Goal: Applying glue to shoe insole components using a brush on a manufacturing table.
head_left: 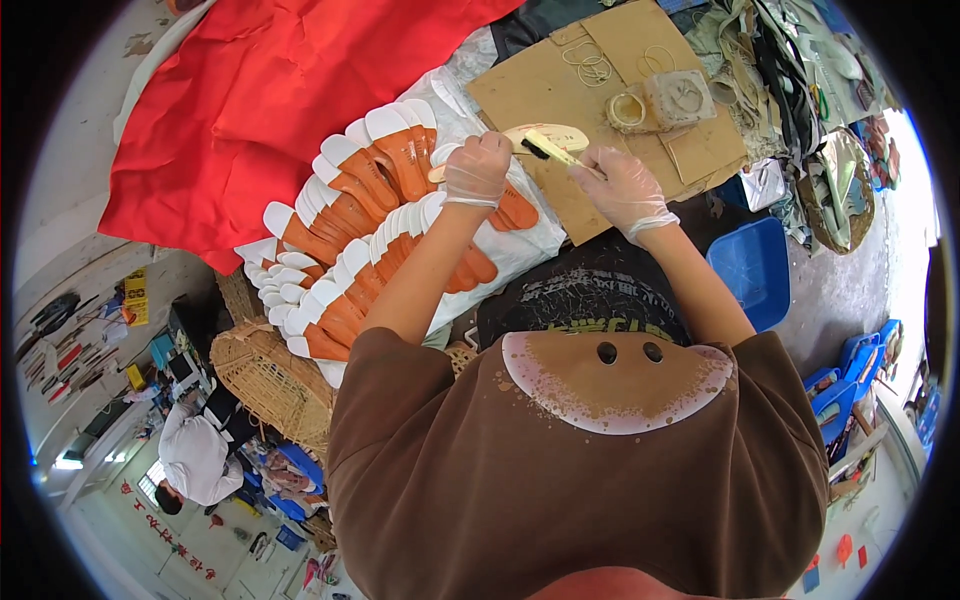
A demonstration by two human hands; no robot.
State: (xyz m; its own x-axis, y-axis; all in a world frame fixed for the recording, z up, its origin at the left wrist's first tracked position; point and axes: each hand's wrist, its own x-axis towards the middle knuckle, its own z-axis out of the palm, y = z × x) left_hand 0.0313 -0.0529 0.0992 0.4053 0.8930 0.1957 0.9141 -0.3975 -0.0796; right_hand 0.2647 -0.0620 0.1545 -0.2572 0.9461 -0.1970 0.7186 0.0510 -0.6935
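Observation:
My left hand [478,168], in a thin clear glove, is closed around a pale cream insole [562,133] that sticks out on both sides of the fist. My right hand [624,186], gloved too, grips the light yellow handle of a brush [556,149]. The brush's dark bristles lie over the insole, close to my left hand; whether they touch it I cannot tell. To the left, overlapping rows of orange-brown insoles [350,190] with white ends are spread on a white plastic sheet [545,238]. A round open pot [627,110] stands beyond my right hand.
The pot and a crusted block [682,98] sit on brown cardboard [540,85] with rubber bands [588,66]. Red cloth [300,90] covers the far left. A blue bin [750,272] stands at right, a wicker basket [270,380] at lower left. Another person [198,455] is farther off.

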